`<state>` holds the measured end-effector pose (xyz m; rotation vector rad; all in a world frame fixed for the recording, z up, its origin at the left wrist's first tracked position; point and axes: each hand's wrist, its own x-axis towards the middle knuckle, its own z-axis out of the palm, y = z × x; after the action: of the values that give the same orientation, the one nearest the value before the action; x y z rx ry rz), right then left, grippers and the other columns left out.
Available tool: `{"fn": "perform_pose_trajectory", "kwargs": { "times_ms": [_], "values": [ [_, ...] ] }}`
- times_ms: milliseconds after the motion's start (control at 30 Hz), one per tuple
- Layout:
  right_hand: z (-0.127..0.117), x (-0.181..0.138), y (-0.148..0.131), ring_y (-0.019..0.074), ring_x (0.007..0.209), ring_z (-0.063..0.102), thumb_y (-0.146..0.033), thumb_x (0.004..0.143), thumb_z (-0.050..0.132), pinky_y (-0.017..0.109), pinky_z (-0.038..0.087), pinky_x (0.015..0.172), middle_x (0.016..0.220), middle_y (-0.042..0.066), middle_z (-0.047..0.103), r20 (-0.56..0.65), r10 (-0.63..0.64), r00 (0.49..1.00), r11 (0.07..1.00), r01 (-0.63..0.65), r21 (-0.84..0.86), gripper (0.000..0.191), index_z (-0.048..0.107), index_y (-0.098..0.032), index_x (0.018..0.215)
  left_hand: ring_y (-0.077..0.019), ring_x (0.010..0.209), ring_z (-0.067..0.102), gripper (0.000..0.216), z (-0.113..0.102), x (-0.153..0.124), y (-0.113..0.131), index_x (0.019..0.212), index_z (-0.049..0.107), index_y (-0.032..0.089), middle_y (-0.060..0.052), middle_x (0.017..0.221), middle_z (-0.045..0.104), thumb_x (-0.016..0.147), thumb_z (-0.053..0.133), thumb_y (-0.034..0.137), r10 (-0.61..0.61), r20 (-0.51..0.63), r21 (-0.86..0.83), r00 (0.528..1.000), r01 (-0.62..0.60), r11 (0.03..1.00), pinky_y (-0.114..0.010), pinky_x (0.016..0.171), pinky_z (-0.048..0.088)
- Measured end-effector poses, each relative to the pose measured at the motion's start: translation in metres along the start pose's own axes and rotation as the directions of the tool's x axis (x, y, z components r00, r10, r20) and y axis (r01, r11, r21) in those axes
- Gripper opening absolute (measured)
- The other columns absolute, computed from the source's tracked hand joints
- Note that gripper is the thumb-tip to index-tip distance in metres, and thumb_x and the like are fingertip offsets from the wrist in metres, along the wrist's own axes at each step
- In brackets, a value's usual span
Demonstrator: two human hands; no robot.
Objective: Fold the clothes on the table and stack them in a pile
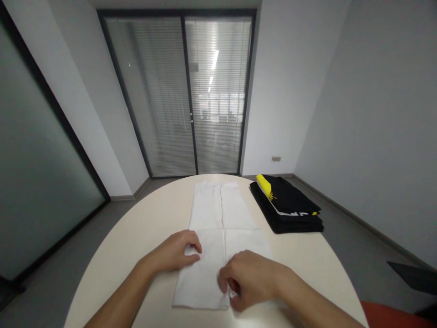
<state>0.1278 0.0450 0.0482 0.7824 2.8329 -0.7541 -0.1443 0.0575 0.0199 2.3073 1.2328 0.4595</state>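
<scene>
A white folded garment (pixel 206 273), smooth and long, lies on the round table in front of me, with a seam-like line running down its middle and a crease across it. My left hand (pixel 179 250) rests at its left edge, fingers curled and a gap between thumb and fingertips. Near the garment's front edge, right of the middle line, my right hand (pixel 251 278) pinches a bit of the white fabric between bent fingers and thumb. That hand and forearm hide part of the garment's near right corner.
The round cream table (pixel 146 223) carries a stack of black folded garments (pixel 290 205) with yellow and white print at the right. A red surface (pixel 392 314) shows at the lower right. Beyond stand a glass door with blinds (pixel 218 150) and white walls.
</scene>
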Motion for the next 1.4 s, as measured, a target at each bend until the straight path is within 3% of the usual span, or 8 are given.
{"fn": "perform_pose_trajectory", "kwargs": {
  "times_ms": [300,467,600,833,1033,1133,1233,1400],
  "values": [
    [-0.016,-0.002,0.004,0.0174,0.075,0.066,-0.023,0.073,0.063,0.024,0.042,0.07,0.086,0.001,0.075,-0.24,0.033,0.97,0.999,-0.034,0.003,0.027,0.075,-0.023,0.097,-0.02,0.091,0.064,0.044,-0.011,-0.001,0.001,0.092,0.073,0.019,-0.006,0.096,0.072,0.098,0.043,0.051,0.054,0.043,-0.193,0.998,-0.044,0.98,-0.027,0.086,0.045],
    [-0.028,-0.006,0.022,0.0197,0.083,0.064,-0.029,0.089,0.054,0.028,0.042,0.076,0.097,0.005,0.073,-0.576,0.212,0.789,0.977,-0.187,0.103,0.024,0.072,-0.023,0.104,-0.0246,0.091,0.062,0.068,-0.021,-0.008,0.004,0.105,0.072,0.018,-0.006,0.099,0.072,0.087,0.043,0.077,0.068,0.024,-0.276,0.997,-0.059,0.959,-0.029,0.084,0.045],
    [-0.023,0.002,0.044,0.021,0.088,0.062,-0.036,0.093,0.05,0.031,0.042,0.08,0.095,0.005,0.071,-0.646,0.291,0.705,0.954,-0.164,0.252,0.026,0.068,-0.021,0.104,-0.0272,0.095,0.061,0.067,-0.018,-0.007,0.011,0.115,0.069,0.018,-0.007,0.105,0.072,0.074,0.065,0.071,-0.01,-0.04,-0.238,0.999,0.0,0.971,-0.03,0.086,0.045],
    [-0.015,0.016,0.07,0.017,0.076,0.056,-0.048,0.091,0.055,0.028,0.042,0.072,0.082,0.003,0.065,-0.554,0.332,0.764,0.886,-0.052,0.46,0.036,0.068,-0.015,0.099,-0.0202,0.067,0.059,0.045,0.017,0.013,0.001,0.086,0.071,0.016,-0.004,0.074,0.068,0.093,0.049,0.055,-0.252,-0.264,-0.179,0.931,0.209,0.961,-0.026,0.064,0.04],
    [-0.029,-0.012,0.069,0.0205,0.104,0.058,-0.057,0.089,0.058,0.034,0.044,0.094,0.115,0.008,0.061,-0.373,0.253,0.893,0.848,-0.019,0.53,0.068,0.043,-0.02,0.144,-0.0209,0.07,0.06,0.047,0.031,0.022,-0.016,0.082,0.071,0.014,-0.004,0.075,0.069,0.092,0.05,0.054,-0.29,-0.34,-0.243,0.894,0.214,0.946,-0.025,0.061,0.037],
    [-0.039,-0.038,0.068,0.0261,0.123,0.051,-0.057,0.075,0.075,0.037,0.039,0.105,0.139,0.012,0.048,-0.194,0.225,0.955,0.85,-0.095,0.518,0.099,0.027,-0.022,0.154,-0.0213,0.071,0.061,0.047,0.033,0.023,-0.018,0.084,0.072,0.013,-0.004,0.076,0.07,0.091,0.051,0.054,-0.299,-0.365,-0.272,0.882,0.206,0.94,-0.025,0.062,0.038],
    [-0.044,-0.058,0.066,0.0305,0.122,0.052,-0.053,0.051,0.09,0.038,0.042,0.103,0.142,0.012,0.046,-0.041,0.269,0.962,0.866,-0.223,0.448,0.117,0.033,-0.023,0.149,-0.0213,0.07,0.061,0.046,0.034,0.024,-0.018,0.086,0.073,0.013,-0.004,0.078,0.072,0.091,0.052,0.053,-0.304,-0.37,-0.278,0.878,0.207,0.938,-0.025,0.063,0.039],
    [-0.04,-0.067,0.066,0.0405,0.137,0.038,-0.053,0.031,0.094,0.043,0.029,0.116,0.153,0.017,0.037,-0.041,0.284,0.958,0.918,-0.26,0.301,0.12,0.05,-0.019,0.138,-0.0211,0.068,0.061,0.045,0.034,0.026,-0.017,0.085,0.073,0.013,-0.005,0.077,0.071,0.091,0.052,0.052,-0.316,-0.395,-0.274,0.863,0.217,0.937,-0.026,0.063,0.04]
  ]
}}
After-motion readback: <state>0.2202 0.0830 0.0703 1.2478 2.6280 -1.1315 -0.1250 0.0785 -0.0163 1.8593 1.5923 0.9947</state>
